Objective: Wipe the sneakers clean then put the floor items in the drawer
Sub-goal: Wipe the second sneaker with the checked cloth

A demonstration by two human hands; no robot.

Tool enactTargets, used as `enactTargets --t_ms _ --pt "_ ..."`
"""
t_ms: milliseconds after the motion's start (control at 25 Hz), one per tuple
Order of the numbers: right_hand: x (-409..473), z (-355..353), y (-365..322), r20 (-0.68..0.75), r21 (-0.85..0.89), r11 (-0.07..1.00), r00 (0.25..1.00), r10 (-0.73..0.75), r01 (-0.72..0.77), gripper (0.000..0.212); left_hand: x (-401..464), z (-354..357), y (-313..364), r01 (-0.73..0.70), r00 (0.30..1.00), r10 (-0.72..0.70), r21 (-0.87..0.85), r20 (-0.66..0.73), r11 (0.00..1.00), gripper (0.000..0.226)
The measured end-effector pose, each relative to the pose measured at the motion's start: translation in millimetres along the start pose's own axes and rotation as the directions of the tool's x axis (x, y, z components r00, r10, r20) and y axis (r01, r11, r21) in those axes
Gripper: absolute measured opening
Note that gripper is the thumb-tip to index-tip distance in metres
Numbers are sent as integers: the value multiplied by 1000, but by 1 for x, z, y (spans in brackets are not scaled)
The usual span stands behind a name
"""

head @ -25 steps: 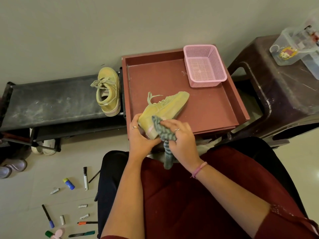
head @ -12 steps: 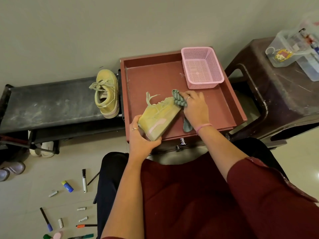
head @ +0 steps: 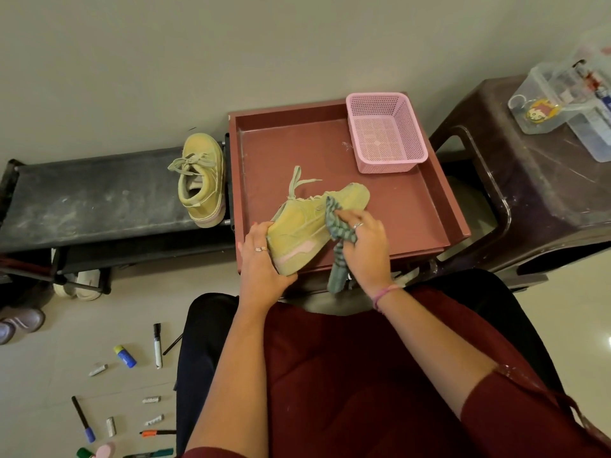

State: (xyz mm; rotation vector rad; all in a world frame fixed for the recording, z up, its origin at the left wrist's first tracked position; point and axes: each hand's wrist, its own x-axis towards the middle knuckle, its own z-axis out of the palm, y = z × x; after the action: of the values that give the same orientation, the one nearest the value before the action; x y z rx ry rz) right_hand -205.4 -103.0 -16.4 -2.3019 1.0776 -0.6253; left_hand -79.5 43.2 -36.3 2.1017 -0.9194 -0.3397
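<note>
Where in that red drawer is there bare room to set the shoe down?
The drawer floor lies bare along its left wall and back, left of the pink basket, and on the right below the basket. The front is crowded: left hand, sneaker, cloth, right hand.

A yellow sneaker (head: 307, 226) lies tilted on its side over the open red drawer (head: 426, 213); its mate (head: 202, 180) stands upright on the black shelf (head: 92, 200). Markers (head: 157, 345) lie scattered on the floor.

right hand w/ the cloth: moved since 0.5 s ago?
Yes. The right hand with the cloth pulled back from the toe toward mid-shoe, away from the pink basket.
</note>
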Motion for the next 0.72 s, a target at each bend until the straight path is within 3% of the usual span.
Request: enactTargets --t_ms 280,440,600,720 --pt "-14 10 -4 79 -31 990 988 -135 138 57 -1 15 2 11 999 4 282 -53 959 106" --pt "-17 13 -12 135 -45 974 968 -214 221 58 6 22 11 84 992 -59 236 -111 968 105" --pt "-3 -1 -2 141 -170 934 946 -291 313 52 16 30 21 98 991 -70 254 -116 962 114" --pt "33 -15 13 68 -233 941 969 -237 246 46 16 37 24 88 989 -53 266 -136 960 108"
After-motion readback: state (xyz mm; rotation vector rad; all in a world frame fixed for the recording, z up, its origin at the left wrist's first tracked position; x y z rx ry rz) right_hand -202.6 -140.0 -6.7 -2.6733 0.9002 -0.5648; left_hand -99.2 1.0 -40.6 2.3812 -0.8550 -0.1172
